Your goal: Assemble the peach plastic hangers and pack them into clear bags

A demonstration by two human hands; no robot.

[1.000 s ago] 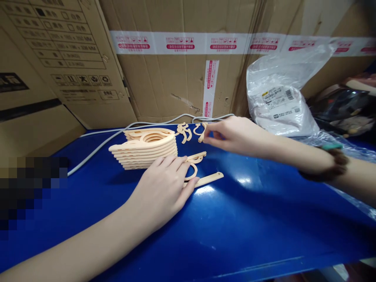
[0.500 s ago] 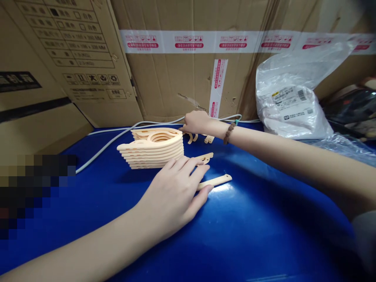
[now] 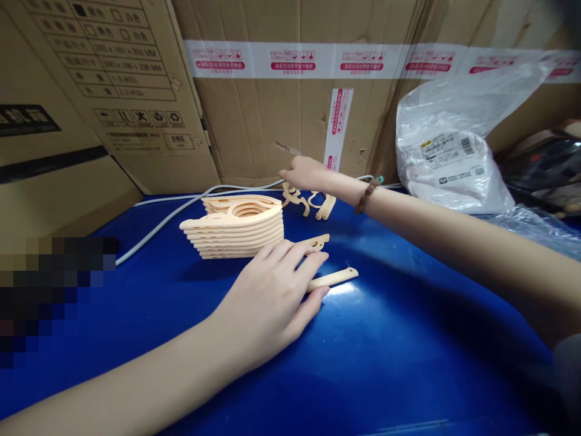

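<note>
My left hand (image 3: pixel 272 287) lies low over the table, fingers and thumb curled round a cream plastic hanger arm (image 3: pixel 336 278) whose holed end sticks out to the right. The tip of another cream piece (image 3: pixel 318 242) shows beyond the knuckles; the palm hides the rest. Just behind that hand rises a neat stack of cream hanger arms (image 3: pixel 236 233). My right hand (image 3: pixel 304 172) hovers at the back, fingers drawn together; whatever is in them is hidden. Below it lie several small curved hook pieces (image 3: pixel 295 197) and short straight pieces (image 3: pixel 325 207).
Cardboard boxes (image 3: pixel 258 121) wall off the back and left of the blue table (image 3: pixel 385 363). A pale cable (image 3: pixel 167 221) runs behind the stack. At the back right sits a clear plastic bag (image 3: pixel 449 157) with a label.
My right hand has lifted slightly up and away from the small pieces, uncovering more of them. My left hand stays on the hanger arm.
</note>
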